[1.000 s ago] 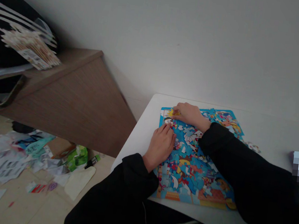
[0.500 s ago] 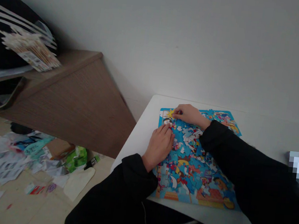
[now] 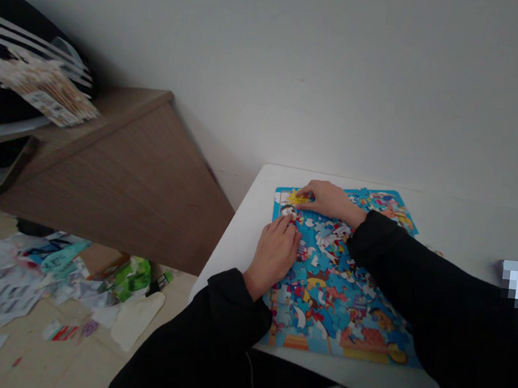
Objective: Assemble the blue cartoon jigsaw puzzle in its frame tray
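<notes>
Both hands at the upper left corner of a jigsaw puzzle [image 3: 335,301], flat on a white table [image 3: 243,260], at about 4 o'clock of the view. Many blue and colored pieces [image 3: 326,256] loose and crooked across the middle, so the puzzle only partly finished, by the look of it. Left hand [image 3: 273,257] on the puzzle's 9 o'clock side, open, fingers a little apart, fingertips resting on pieces beside a small cartoon face, nothing clearly held. Right hand [image 3: 330,201] across the 12 o'clock side, fingers close together, fingertips at a yellow sun; whether pinching a piece or only touching, impossible to tell. At 9 o'clock, a wooden shelf [image 3: 116,185]; at 10 o'clock, a bundle of cotton swabs [image 3: 43,88]; at 8 o'clock, papers [image 3: 12,297] scattered on the floor [image 3: 175,284].
</notes>
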The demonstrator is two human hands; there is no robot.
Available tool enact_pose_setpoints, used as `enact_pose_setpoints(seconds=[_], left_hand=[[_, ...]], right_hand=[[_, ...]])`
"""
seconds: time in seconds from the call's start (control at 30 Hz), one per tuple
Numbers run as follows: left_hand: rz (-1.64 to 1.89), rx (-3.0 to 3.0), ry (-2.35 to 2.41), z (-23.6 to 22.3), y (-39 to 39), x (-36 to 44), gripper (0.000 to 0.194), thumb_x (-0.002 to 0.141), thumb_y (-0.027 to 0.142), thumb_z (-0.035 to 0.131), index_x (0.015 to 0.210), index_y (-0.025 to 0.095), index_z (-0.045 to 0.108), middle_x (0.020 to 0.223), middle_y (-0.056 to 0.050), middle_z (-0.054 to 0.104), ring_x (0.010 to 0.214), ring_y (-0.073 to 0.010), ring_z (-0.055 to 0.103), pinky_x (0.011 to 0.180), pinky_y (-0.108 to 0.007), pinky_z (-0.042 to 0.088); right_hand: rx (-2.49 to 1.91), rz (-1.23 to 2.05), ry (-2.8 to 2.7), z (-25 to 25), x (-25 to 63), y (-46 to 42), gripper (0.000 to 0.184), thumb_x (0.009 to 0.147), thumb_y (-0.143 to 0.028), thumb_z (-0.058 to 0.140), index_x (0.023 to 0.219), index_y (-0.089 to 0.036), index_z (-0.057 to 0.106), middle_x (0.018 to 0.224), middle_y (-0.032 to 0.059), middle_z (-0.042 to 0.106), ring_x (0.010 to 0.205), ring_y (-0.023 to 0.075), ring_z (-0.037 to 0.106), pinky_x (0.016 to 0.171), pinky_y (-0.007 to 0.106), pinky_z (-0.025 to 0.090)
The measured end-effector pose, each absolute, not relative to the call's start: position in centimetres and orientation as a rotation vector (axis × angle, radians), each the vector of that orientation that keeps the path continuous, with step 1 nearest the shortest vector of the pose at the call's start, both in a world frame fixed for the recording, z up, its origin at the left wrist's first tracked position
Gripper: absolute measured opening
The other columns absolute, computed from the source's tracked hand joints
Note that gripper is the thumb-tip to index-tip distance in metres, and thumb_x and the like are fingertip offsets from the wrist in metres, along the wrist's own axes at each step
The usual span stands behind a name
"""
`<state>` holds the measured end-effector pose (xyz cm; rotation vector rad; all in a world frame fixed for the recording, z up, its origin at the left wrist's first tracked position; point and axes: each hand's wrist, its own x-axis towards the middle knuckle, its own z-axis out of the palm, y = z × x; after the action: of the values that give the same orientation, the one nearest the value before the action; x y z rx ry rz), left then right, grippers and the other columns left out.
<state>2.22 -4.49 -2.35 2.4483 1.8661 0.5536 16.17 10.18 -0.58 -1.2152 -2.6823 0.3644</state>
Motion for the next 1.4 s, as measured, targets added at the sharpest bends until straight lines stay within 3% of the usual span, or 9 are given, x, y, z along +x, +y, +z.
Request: enact_pose_setpoints(seconds=[0.13,0.23,0.33,0.53,0.93,1.13,1.4], left_hand=[[0.557,2.453,1.854,-2.4,-4.5,2.2,0.023,0.097,0.022,0.035,0.096,0.014,0.057,0.127,-0.012,0.057,0.120,-0.0243,0.051,0.100,-0.041,0.043],[0.554,2.451,1.852,-2.4,-4.5,2.2,0.023,0.097,0.022,0.035,0.096,0.015,0.057,0.128,-0.012,0.056,0.121,-0.0242,0.050,0.100,-0.041,0.042],[0.550,2.438,1.852,-2.3,-4.6,2.2,0.022,0.097,0.022,0.036,0.097,0.015,0.057,0.129,-0.012,0.056,0.122,-0.0237,0.049,0.101,-0.040,0.042],[0.514,2.440,1.853,-2.1,-4.6,2.2,0.022,0.097,0.022,0.036,0.096,0.014,0.057,0.129,-0.013,0.055,0.122,-0.0247,0.049,0.102,-0.040,0.041],[0.515,2.457,1.859,-2.0,-4.6,2.3,0.024,0.097,0.022,0.036,0.095,0.014,0.058,0.128,-0.013,0.056,0.120,-0.0253,0.051,0.100,-0.041,0.043],[0.527,2.431,1.835,-2.1,-4.6,2.3,0.022,0.097,0.022,0.037,0.095,0.014,0.057,0.129,-0.014,0.055,0.123,-0.0258,0.049,0.099,-0.043,0.044],[0.613,2.450,1.760,-0.7,-4.3,1.8,0.023,0.097,0.022,0.036,0.103,0.013,0.056,0.126,-0.014,0.057,0.121,-0.0230,0.050,0.104,-0.040,0.041]], right_hand=[[-1.196,0.471,-2.641,-0.8,16.2,10.5,0.030,0.079,-0.040,0.063,0.102,-0.022,0.070,0.104,0.0072,0.068,0.094,0.0219,0.060,0.080,0.033,0.046],[-1.155,0.506,-2.634,-1.0,16.2,10.7,0.031,0.078,-0.037,0.063,0.105,-0.021,0.069,0.104,0.0064,0.068,0.093,0.0206,0.060,0.080,0.031,0.046],[-1.090,0.468,-2.660,-0.9,16.3,10.6,0.036,0.083,-0.036,0.058,0.115,-0.020,0.065,0.109,0.0076,0.066,0.098,0.0212,0.059,0.083,0.031,0.044],[-0.988,0.311,-2.756,0.0,16.0,9.9,0.030,0.089,-0.036,0.049,0.108,-0.023,0.068,0.108,0.0070,0.065,0.100,0.0210,0.059,0.080,0.030,0.043],[-1.092,0.180,-2.914,0.8,14.8,9.8,0.025,0.087,-0.034,0.051,0.099,-0.022,0.070,0.105,0.0073,0.068,0.095,0.0220,0.062,0.067,0.029,0.042],[-1.154,0.156,-2.901,1.3,14.5,9.5,0.024,0.085,-0.033,0.055,0.098,-0.021,0.071,0.104,0.0087,0.069,0.096,0.0236,0.063,0.068,0.029,0.044],[-1.188,0.224,-2.884,1.3,14.5,11.1,0.022,0.081,-0.029,0.059,0.098,-0.026,0.073,0.095,0.0034,0.073,0.089,0.0203,0.065,0.069,0.027,0.044]])
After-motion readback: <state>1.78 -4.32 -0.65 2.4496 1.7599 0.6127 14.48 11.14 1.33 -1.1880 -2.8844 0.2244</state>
